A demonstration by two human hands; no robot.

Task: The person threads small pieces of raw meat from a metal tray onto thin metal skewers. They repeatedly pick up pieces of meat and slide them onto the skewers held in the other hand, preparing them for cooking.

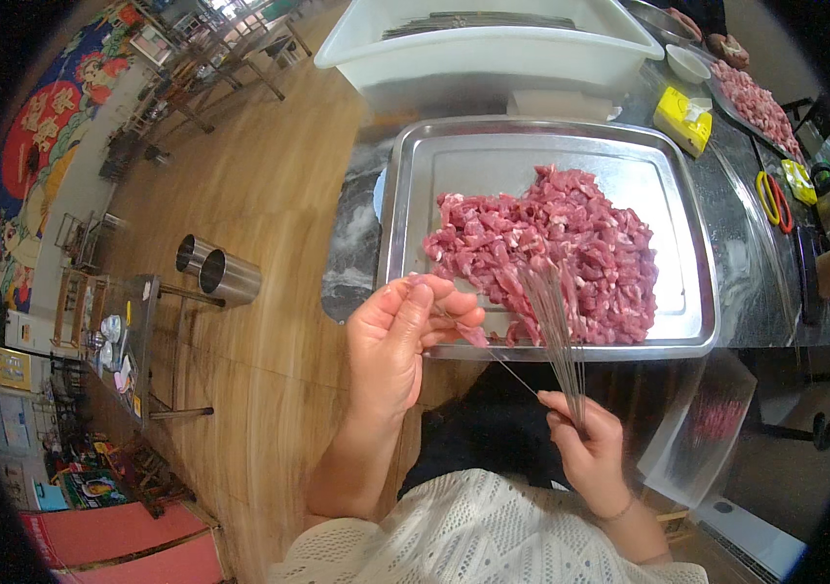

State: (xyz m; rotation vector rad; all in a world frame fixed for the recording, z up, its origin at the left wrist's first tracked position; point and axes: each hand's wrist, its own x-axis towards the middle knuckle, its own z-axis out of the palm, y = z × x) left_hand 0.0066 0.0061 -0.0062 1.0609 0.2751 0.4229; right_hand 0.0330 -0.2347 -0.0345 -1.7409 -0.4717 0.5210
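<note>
My left hand [404,328] is at the near left corner of a steel tray [699,306], pinching small pieces of raw meat [472,336] between its fingers. A thin metal skewer [513,374] runs from that meat to my right hand [586,438]. My right hand grips this skewer and a bundle of metal skewers [561,336], whose far ends fan out over the tray's near edge, in front of the meat. A large heap of cut raw meat [568,241] lies on the tray. Part of my left fingers' grip is hidden.
Behind the tray stands a white plastic tub [488,62] holding many skewers [488,22]. To the right are a yellow tissue pack [683,120], a white bowl [687,64], scissors [772,201] and another tray's meat heap [754,102]. Another person's hand [729,51] shows at the far right.
</note>
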